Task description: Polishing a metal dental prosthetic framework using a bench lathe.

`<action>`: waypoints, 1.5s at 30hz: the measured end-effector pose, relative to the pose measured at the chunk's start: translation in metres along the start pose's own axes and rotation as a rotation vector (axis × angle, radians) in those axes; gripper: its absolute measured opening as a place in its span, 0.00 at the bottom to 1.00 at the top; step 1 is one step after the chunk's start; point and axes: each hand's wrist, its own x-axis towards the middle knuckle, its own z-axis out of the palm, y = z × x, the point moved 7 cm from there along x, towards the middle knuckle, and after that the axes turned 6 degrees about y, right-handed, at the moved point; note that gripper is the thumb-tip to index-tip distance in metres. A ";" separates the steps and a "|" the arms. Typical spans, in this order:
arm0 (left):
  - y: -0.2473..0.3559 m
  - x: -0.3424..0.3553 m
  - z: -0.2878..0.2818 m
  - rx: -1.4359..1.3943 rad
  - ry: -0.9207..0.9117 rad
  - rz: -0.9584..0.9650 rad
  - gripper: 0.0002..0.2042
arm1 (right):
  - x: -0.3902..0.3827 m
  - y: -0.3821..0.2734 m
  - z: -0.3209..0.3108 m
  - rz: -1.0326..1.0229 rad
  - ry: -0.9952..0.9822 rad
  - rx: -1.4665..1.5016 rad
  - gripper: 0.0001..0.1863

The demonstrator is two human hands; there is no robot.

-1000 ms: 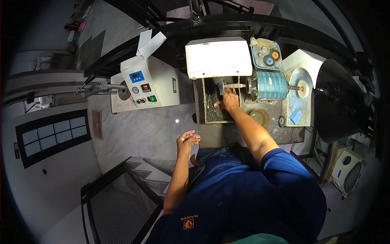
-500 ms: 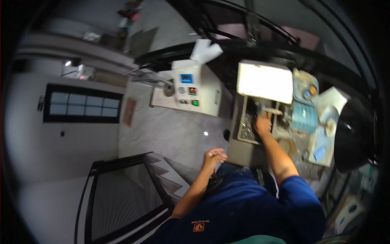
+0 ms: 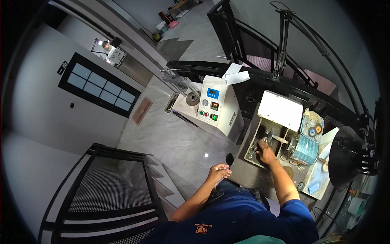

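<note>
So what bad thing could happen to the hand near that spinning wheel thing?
The right hand sits inside the wet tray, right beside the grinding wheel, so fingers could get scraped. The left hand hangs off the bench, empty, so it may give no support if the right one slips.
</note>
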 end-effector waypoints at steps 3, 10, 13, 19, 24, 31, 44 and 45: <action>-0.002 -0.002 0.002 -0.025 -0.011 0.017 0.13 | -0.012 -0.006 0.003 -0.035 -0.043 -0.115 0.32; -0.008 -0.007 0.003 -0.040 -0.012 0.046 0.14 | -0.007 0.005 -0.016 0.368 -0.323 -0.495 0.78; -0.013 -0.013 0.005 -0.045 -0.013 0.038 0.13 | -0.009 0.013 -0.012 0.391 -0.335 -0.537 0.77; -0.021 -0.008 0.000 -0.047 0.010 0.002 0.13 | -0.005 0.013 -0.014 0.333 -0.269 -0.516 0.72; -0.004 -0.005 0.013 -0.069 -0.013 0.001 0.14 | -0.005 0.010 -0.002 0.201 -0.435 -0.661 0.67; 0.011 0.010 0.028 -0.062 -0.051 0.034 0.12 | -0.014 0.029 0.014 0.243 -0.138 -0.610 0.36; 0.022 0.011 0.041 -0.048 -0.082 0.021 0.13 | -0.041 0.017 -0.008 0.427 0.228 -0.003 0.36; 0.023 0.011 0.043 -0.057 -0.094 0.011 0.13 | -0.042 0.025 -0.006 0.441 0.232 -0.004 0.36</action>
